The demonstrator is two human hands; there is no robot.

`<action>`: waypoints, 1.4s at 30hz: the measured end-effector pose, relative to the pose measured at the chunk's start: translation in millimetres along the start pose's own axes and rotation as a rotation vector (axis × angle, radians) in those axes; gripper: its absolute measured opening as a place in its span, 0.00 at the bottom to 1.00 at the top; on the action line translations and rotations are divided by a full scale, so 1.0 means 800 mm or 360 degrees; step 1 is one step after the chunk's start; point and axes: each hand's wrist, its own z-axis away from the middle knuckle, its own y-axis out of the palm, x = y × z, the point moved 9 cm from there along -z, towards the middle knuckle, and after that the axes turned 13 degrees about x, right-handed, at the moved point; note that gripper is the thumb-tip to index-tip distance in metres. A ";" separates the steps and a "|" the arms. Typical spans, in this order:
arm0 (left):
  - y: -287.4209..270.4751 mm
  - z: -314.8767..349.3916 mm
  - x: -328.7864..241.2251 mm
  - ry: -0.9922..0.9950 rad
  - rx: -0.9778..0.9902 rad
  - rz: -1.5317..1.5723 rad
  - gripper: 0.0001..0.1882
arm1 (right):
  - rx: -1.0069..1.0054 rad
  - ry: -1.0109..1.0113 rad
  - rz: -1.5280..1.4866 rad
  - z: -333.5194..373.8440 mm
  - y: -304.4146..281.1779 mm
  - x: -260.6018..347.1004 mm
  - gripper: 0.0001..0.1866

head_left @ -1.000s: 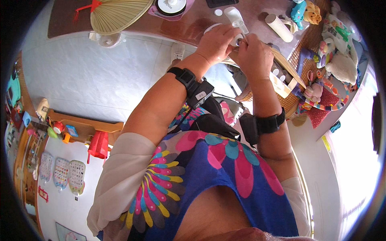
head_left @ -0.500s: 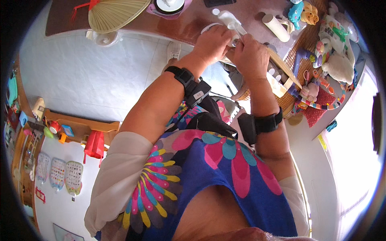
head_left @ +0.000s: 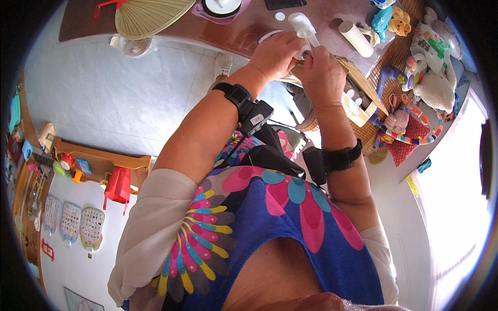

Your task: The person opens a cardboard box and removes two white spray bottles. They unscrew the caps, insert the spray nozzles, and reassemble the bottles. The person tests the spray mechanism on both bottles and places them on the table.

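Both my hands meet at the table's near edge. My left hand (head_left: pixel 277 54) is closed, its fingertips on a small white round piece (head_left: pixel 301 53) with a dark centre. My right hand (head_left: pixel 322 78) is closed beside it, the thumb and fingers pinched together at that piece; whatever lies inside the pinch is hidden. A whitish see-through plastic thing (head_left: pixel 301 23) lies just beyond my fingers, its narrow end reaching down to my right hand. A small white disc (head_left: pixel 280 16) lies to its left. Part of a white round rim (head_left: pixel 270 35) shows behind my left hand.
On the brown table (head_left: pixel 171 28) are a folding fan (head_left: pixel 150 18), a round white-topped item (head_left: pixel 223 6) and a cream cylinder (head_left: pixel 356 39). A wooden rack (head_left: pixel 363 88) stands right of my right hand. Soft toys (head_left: pixel 434 90) crowd the right side.
My hands stay together at the small white piece, with only slight finger movement. The see-through plastic thing sits a little differently beyond them, and the whole view has shifted slightly.
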 end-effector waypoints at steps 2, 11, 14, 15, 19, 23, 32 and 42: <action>-0.002 0.000 -0.003 0.0015 -0.0054 -0.0055 0.30 | -0.0007 0.0087 -0.0029 -0.002 0.005 -0.001 0.11; -0.004 0.001 -0.008 0.0054 -0.0037 0.0001 0.31 | -0.0342 0.0148 -0.0949 0.001 -0.012 -0.045 0.09; -0.010 0.005 -0.010 0.0073 -0.0053 0.0000 0.30 | -0.0345 0.0126 -0.1152 0.006 -0.011 -0.058 0.09; -0.014 0.005 -0.010 0.0078 -0.0043 -0.0001 0.30 | -0.0353 0.0133 -0.1208 0.007 -0.010 -0.062 0.10; -0.038 0.009 0.003 0.0039 -0.0056 0.0291 0.30 | -0.0336 0.0125 -0.1288 0.000 -0.006 -0.065 0.09; -0.037 -0.005 0.037 -0.0325 0.0091 0.1080 0.20 | -0.0271 0.0167 -0.1259 -0.008 -0.006 -0.058 0.08; -0.034 -0.078 0.028 -0.0280 -0.0118 0.2906 0.17 | -0.0444 0.0065 -0.0970 -0.010 -0.022 -0.040 0.13; -0.126 -0.110 -0.071 0.0224 0.0309 0.2727 0.13 | 0.0567 -0.0454 -0.1284 0.023 -0.060 -0.021 0.12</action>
